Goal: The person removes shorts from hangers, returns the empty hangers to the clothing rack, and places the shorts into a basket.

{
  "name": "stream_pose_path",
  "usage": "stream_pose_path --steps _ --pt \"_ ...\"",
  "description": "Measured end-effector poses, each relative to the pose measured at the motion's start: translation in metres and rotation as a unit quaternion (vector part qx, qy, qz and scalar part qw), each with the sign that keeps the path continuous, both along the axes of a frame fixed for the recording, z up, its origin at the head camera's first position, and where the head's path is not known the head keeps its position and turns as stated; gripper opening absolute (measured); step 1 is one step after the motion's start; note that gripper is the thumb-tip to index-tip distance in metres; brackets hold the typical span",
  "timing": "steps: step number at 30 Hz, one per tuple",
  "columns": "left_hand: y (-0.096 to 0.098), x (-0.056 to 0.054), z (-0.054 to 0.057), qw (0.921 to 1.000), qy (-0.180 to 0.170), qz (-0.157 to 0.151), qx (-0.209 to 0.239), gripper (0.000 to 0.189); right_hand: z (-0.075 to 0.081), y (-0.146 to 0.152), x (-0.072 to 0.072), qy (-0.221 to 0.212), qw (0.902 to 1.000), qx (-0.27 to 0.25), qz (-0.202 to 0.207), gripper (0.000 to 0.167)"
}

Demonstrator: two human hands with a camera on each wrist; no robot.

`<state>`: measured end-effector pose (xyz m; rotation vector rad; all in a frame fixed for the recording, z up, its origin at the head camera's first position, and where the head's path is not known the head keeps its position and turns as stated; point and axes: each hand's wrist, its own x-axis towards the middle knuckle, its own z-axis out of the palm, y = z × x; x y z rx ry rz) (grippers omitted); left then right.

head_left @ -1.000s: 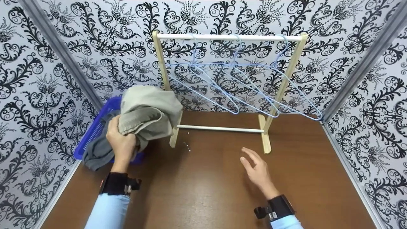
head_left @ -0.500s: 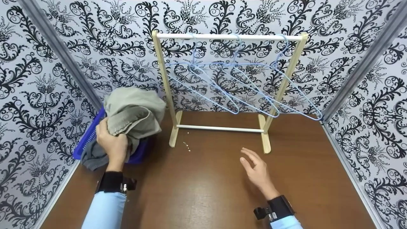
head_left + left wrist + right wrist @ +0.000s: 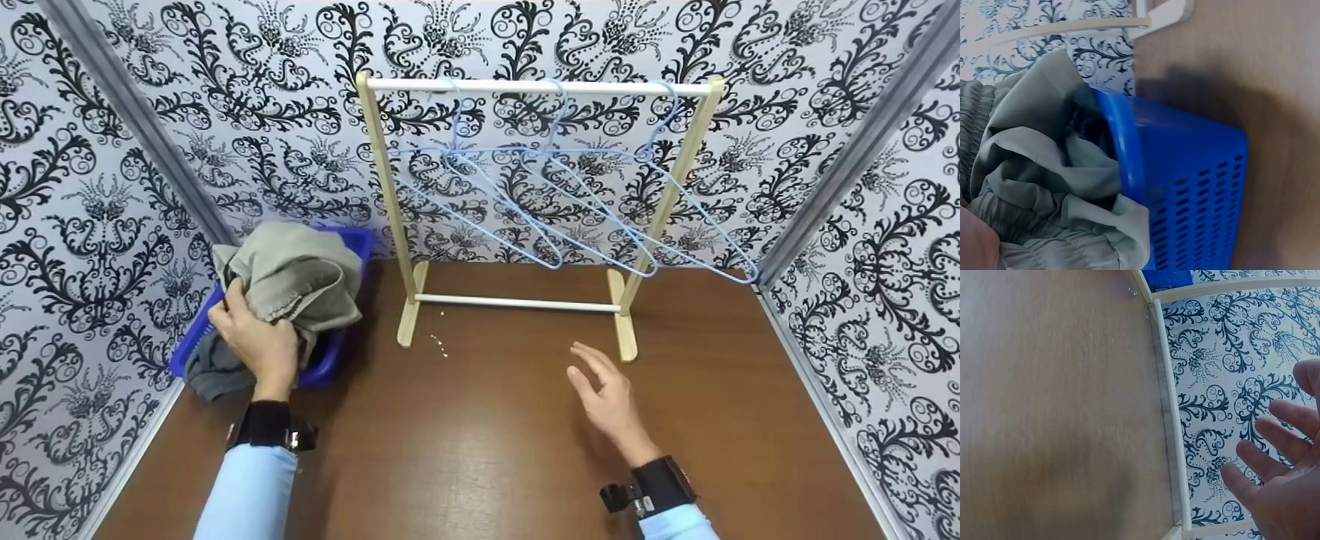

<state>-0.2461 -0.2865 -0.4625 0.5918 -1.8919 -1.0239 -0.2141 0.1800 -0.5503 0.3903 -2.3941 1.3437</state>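
Note:
A bunched grey-green garment with a gathered elastic waistband [image 3: 296, 270] lies over the blue plastic basket [image 3: 358, 244] at the left. My left hand [image 3: 259, 337] grips its near edge, fingers partly hidden by the cloth. The left wrist view shows the gathered waistband [image 3: 1061, 242] draped over the basket's rim [image 3: 1123, 140], with part of the hand [image 3: 977, 239] at the lower left corner. A darker grey garment [image 3: 217, 367] hangs over the basket's near end. My right hand [image 3: 611, 397] hovers over the table with relaxed, spread fingers and holds nothing.
A small wooden clothes rack [image 3: 397, 202] with white rails stands at the back of the brown table [image 3: 480, 427]. Three blue hangers [image 3: 559, 154] hang from its top rail. Small white specks [image 3: 440, 345] lie near its left foot. Patterned walls enclose the table's back and sides.
My left hand has carried the grey-green garment left and down onto the basket, away from the rack's left post. The right hand has stayed almost still.

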Motion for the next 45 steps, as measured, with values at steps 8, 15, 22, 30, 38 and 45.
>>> stream_pose_path --steps 8,15,22,30,38,45 --pt "0.0 -0.009 -0.003 0.9946 -0.083 0.006 -0.062 0.082 0.007 0.003 -0.003 0.005 1.0 0.001 0.004 0.036" --pt "0.005 -0.023 -0.013 0.9728 -0.14 0.006 -0.184 0.077 0.01 0.006 -0.003 0.0 0.9999 -0.006 0.011 0.037" --pt "0.007 -0.029 -0.025 0.9268 -0.202 -0.01 -0.316 0.067 0.01 0.005 -0.002 0.001 1.0 -0.001 0.009 0.037" --pt "0.006 -0.03 -0.026 0.8769 -0.32 -0.075 -0.351 0.058 0.01 0.006 -0.004 -0.004 0.9999 0.003 0.01 0.038" --pt "0.004 -0.033 -0.027 0.8641 -0.356 -0.13 -0.331 0.079 0.009 0.005 -0.006 0.012 0.9995 0.025 0.015 0.039" --pt "0.0 -0.035 -0.034 0.8724 -0.354 -0.142 -0.306 0.07 0.006 0.001 -0.008 0.036 0.9979 0.052 0.016 0.041"
